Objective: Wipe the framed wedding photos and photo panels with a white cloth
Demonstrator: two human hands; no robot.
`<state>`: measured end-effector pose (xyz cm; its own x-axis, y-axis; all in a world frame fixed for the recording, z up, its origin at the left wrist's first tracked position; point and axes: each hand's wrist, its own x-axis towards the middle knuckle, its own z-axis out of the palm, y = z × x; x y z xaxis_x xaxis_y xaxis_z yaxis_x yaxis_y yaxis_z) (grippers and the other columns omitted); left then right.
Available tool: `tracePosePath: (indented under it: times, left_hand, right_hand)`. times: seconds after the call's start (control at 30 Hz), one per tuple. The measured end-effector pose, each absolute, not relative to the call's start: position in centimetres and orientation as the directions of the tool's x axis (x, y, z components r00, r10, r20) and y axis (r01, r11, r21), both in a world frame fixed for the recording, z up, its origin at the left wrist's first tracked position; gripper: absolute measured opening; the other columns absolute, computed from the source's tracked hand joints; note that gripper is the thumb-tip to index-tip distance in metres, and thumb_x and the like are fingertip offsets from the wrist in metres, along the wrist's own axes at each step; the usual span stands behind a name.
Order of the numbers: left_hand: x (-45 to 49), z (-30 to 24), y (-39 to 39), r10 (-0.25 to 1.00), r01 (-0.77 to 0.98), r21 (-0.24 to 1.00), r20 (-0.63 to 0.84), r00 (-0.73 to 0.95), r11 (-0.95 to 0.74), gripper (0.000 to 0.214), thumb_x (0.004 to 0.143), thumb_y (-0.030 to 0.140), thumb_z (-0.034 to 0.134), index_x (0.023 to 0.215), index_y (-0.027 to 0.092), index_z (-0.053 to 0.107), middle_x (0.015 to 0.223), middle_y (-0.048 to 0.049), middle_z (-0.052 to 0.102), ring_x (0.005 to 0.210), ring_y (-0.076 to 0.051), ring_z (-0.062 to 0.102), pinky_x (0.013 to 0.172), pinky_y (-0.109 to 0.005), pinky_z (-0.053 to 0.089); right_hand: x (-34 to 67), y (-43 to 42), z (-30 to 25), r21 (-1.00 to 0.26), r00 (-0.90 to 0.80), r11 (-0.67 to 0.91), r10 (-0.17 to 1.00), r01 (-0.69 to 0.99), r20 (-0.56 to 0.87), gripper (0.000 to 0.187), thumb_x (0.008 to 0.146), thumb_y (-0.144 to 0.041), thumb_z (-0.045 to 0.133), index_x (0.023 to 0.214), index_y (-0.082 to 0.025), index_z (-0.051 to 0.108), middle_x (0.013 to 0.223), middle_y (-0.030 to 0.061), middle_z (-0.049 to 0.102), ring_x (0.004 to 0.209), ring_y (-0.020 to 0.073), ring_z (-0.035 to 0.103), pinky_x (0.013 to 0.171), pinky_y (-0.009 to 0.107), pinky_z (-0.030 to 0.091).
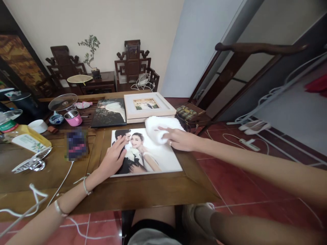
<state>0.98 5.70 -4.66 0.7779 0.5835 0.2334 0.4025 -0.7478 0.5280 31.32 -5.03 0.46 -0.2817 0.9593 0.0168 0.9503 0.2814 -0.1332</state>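
A large glossy wedding photo print (155,158) lies flat on the wooden table (143,194) in front of me. My left hand (112,158) rests open and flat on the print's left part, fingers stretched over it. My right hand (180,139) presses a white fluffy cloth (159,129) onto the print's upper right corner, fingers curled over the cloth.
Behind the print lie a dark photo album (109,112) and a white framed photo box (148,106). To the left stand a pink cup (73,118), a blurred phone (76,143) with a white cable, a yellow pack (27,137). A handbag (190,115) sits right.
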Motion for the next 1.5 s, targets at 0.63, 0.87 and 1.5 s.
tracePosePath:
  times: [0.63,0.87,1.5]
  left_hand:
    - [0.8,-5.0,5.7,0.560,0.430,0.432,0.237,0.794,-0.793,0.050,0.100,0.032,0.035,0.149,0.021,0.035,0.156,-0.0122,0.034,0.147,-0.027,0.025,0.113,-0.050,0.031]
    - [0.9,-5.0,5.7,0.565,0.425,0.450,0.239,0.790,-0.785,0.049,0.100,0.033,0.035,0.148,0.022,0.037,0.156,-0.0120,0.035,0.147,-0.027,0.025,0.113,-0.051,0.031]
    - [0.9,-5.3,5.9,0.568,0.435,0.440,0.234,0.789,-0.786,0.049,0.102,0.030,0.027,0.148,0.018,0.035,0.156,-0.0107,0.034,0.147,-0.024,0.024,0.116,-0.049,0.027]
  right_hand:
    - [27.7,-7.6,-0.6,-0.056,-0.596,0.604,0.794,0.795,0.119,0.022,0.081,-0.016,0.056,0.095,-0.015,0.072,0.146,0.0183,0.046,0.140,0.0334,0.034,0.111,0.056,0.033]
    - [30.3,-3.1,0.4,-0.035,-0.424,0.424,0.905,0.905,0.028,0.031,0.082,-0.013,0.050,0.106,-0.011,0.069,0.147,0.0219,0.043,0.130,0.0322,0.049,0.104,0.052,0.041]
    - [23.4,-12.1,-1.5,0.214,-0.760,0.735,0.584,0.644,0.284,0.014,0.079,-0.026,0.059,0.072,-0.017,0.067,0.128,0.0262,0.060,0.117,0.0393,0.058,0.078,0.045,0.053]
